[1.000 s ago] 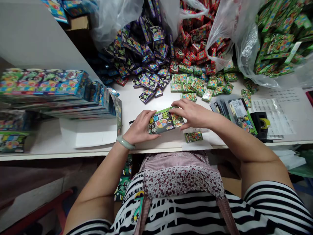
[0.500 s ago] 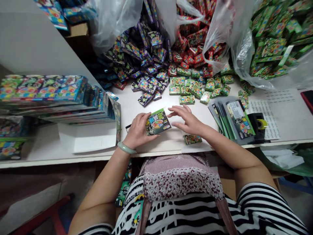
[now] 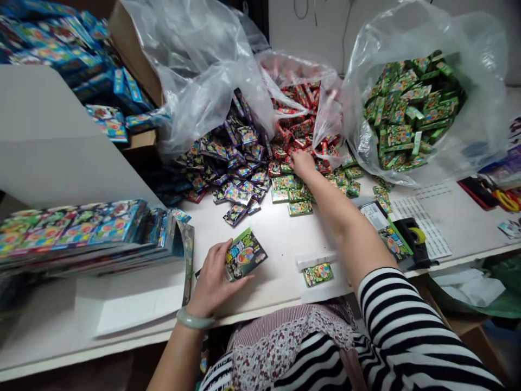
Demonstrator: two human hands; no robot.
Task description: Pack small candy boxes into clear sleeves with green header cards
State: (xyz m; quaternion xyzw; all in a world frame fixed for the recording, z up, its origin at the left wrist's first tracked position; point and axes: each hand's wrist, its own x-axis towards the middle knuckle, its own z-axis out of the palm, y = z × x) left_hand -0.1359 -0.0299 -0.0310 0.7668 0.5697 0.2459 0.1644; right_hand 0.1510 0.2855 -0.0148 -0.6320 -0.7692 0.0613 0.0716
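Note:
My left hand [image 3: 211, 274] grips a green and black printed box [image 3: 243, 259] by its left side, near the front edge of the white table [image 3: 277, 239]. My right hand [image 3: 302, 162] reaches far forward, its fingers down among the small red packets [image 3: 303, 127] spilling from a clear bag. Whether it has hold of one is hidden. Small green packets [image 3: 293, 193] lie just under that forearm. Another single green packet [image 3: 317, 273] rests on a white paper strip near my body.
Purple packets [image 3: 228, 163] are piled centre left. A clear bag of green packets [image 3: 411, 108] stands at the right. Flat printed box blanks [image 3: 81, 228] are stacked at the left. A tape dispenser [image 3: 415, 239] and more flat blanks [image 3: 385, 228] lie at the right.
My right hand left the box and stretched forward into the red packets. The left hand kept hold of the box. My head tilted up, showing more of the bags.

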